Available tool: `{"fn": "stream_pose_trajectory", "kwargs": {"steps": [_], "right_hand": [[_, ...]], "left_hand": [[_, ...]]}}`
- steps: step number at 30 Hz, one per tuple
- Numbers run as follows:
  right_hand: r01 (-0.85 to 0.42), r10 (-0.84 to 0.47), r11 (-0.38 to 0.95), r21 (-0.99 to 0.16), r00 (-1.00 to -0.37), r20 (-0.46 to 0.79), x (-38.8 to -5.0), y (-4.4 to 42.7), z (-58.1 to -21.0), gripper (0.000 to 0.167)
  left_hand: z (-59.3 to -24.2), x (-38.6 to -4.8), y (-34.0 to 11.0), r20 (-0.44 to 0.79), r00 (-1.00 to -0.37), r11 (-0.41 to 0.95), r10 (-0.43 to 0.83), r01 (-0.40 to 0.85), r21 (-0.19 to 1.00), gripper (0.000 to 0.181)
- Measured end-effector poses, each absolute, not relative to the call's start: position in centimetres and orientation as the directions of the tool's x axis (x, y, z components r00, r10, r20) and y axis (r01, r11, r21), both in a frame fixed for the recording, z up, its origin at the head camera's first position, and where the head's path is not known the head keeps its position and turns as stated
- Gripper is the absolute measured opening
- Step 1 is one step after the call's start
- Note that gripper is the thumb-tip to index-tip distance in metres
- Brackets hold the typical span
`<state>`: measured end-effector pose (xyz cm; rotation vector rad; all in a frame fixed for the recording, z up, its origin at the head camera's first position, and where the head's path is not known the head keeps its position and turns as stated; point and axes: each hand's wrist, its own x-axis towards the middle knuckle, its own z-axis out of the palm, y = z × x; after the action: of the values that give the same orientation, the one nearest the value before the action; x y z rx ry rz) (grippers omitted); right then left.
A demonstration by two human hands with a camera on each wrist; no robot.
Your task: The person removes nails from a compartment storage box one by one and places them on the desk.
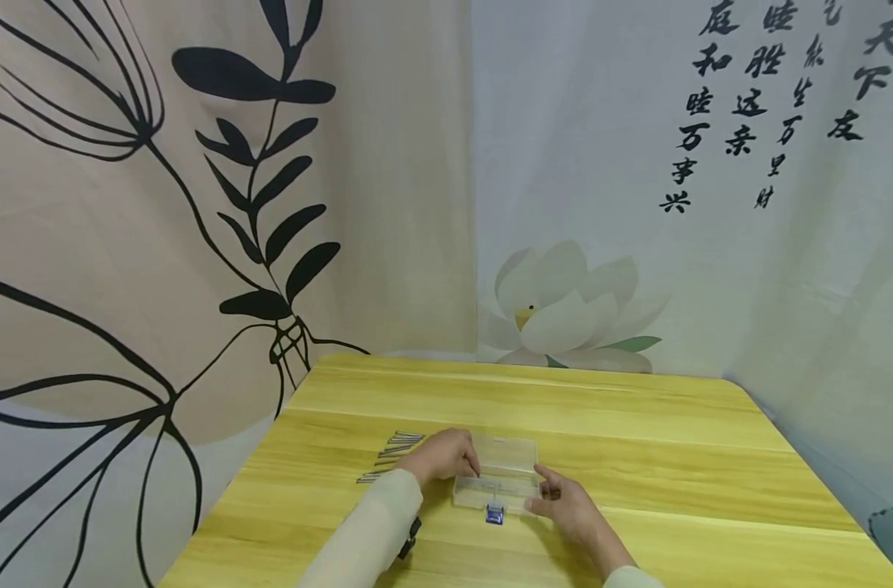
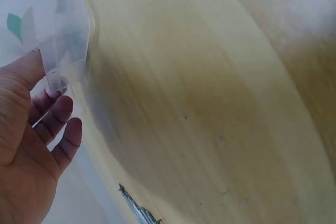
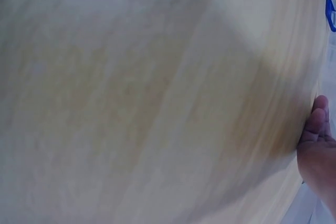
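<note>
A clear plastic box [image 1: 511, 492] with its lid [image 1: 507, 454] raised stands on the table, a blue latch [image 1: 494, 514] at its front. My left hand [image 1: 446, 454] reaches over the box's left end. In the left wrist view, that hand's thumb [image 2: 32, 67] and curled fingers [image 2: 54, 113] meet at a corner of the translucent plastic; the index fingertip is partly hidden. At the right end, my right hand [image 1: 570, 508] grips the box wall between thumb and fingers. In the right wrist view, only part of this hand [image 3: 317, 132] shows, at the right edge.
Several slim metal screws [image 1: 395, 447] lie in a loose column left of the left hand; a few appear in the left wrist view as metal screws [image 2: 137, 206]. The wooden table [image 1: 681, 441] meets printed curtains [image 1: 402, 204] at the back. A dark band sits on my left wrist.
</note>
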<state>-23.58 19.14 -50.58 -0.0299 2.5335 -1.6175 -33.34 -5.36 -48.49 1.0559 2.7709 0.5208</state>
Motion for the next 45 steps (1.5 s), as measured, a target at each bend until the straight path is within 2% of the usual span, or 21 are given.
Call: {"fn": "stream_pose_trajectory", "kwargs": {"steps": [4,10,13,17,24,30,39,45], "right_hand": [[0.056,-0.087,0.423,-0.904,-0.991,-0.102,-23.5,19.2,-50.7,0.074],[0.06,-0.093,0.414,-0.909,-0.99,-0.107,-23.3,19.2,-50.6,0.075],[0.054,-0.101,0.411,-0.91,-0.989,-0.104,-23.3,19.2,-50.5,0.075],[0.043,-0.103,0.421,-0.906,-0.99,-0.095,-23.5,19.2,-50.3,0.075],[0.061,-0.099,0.427,-0.902,-0.989,-0.114,-23.6,19.1,-50.4,0.074],[0.045,-0.103,0.437,-0.899,-0.99,-0.099,-23.7,19.1,-50.6,0.075],[0.023,-0.135,0.439,-0.898,-0.987,-0.092,-23.5,19.5,-51.1,0.076],[0.024,-0.123,0.445,-0.895,-0.989,-0.088,-23.8,19.4,-51.0,0.075]], "left_hand": [[-48.6,-33.3,-5.2,-0.006,-0.745,0.701,0.667,0.626,0.342,0.005],[-48.4,-33.3,-5.0,0.002,-0.693,0.675,0.721,0.703,0.224,0.007],[-48.2,-33.3,-5.0,0.002,-0.68,0.662,0.733,0.715,0.225,0.008],[-47.6,-33.3,-5.3,0.011,-0.684,0.65,0.73,0.699,0.298,0.008],[-46.6,-33.7,-7.2,0.025,-0.746,0.65,0.666,0.596,0.471,0.008],[-45.8,-34.4,-10.4,0.061,-0.786,0.618,0.615,0.529,0.582,0.01],[-45.8,-34.0,-15.6,0.047,-0.856,0.58,0.514,0.388,0.716,0.01],[-46.3,-33.5,-19.0,0.05,-0.881,0.565,0.471,0.345,0.749,0.014]]}}
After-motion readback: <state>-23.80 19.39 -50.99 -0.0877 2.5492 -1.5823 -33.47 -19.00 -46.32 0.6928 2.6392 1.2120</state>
